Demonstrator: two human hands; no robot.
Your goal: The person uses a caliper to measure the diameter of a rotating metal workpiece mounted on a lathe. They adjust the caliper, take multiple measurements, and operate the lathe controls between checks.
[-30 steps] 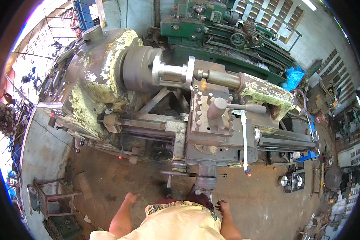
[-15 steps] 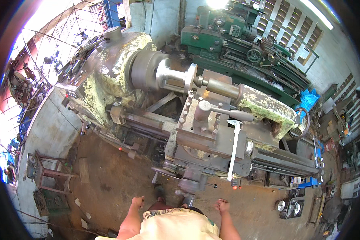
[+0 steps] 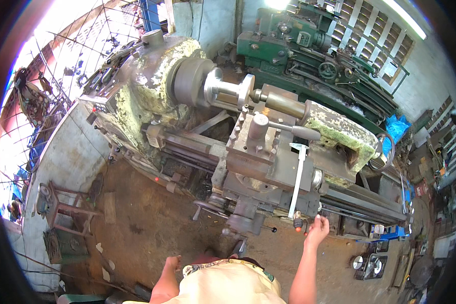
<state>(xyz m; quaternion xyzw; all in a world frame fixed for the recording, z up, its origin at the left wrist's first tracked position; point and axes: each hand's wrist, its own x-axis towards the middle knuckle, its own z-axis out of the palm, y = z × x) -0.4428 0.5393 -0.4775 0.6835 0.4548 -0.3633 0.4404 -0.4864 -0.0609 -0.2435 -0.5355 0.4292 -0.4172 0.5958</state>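
Note:
My right hand [image 3: 317, 232] reaches up to the lathe's front, beside the red-tipped control levers [image 3: 298, 223]. Its fingers are apart and point up; whether they touch a lever is hard to tell. My left hand [image 3: 173, 262] hangs low by my waist, loosely open, with nothing seen in it. A shiny flanged metal workpiece [image 3: 245, 89] sits between the chuck [image 3: 193, 82] and the tailstock centre [image 3: 261, 95]. On the carriage, the tool post [image 3: 258, 126] carries a long clamp handle [image 3: 305, 133]. A caliper [image 3: 299, 175] lies across the cross slide.
Behind stands a green lathe [image 3: 289, 48]. The tailstock handwheel [image 3: 385, 152] is at the right, near a blue plastic bag [image 3: 397, 126]. A small metal-framed stand [image 3: 68, 207] is on the floor at left. A black tray [image 3: 372, 266] with round parts lies at lower right.
My right hand has risen from beside my waist to the red-tipped levers. My left hand has dropped slightly. The view has shifted a little, so the lathe sits slightly further right.

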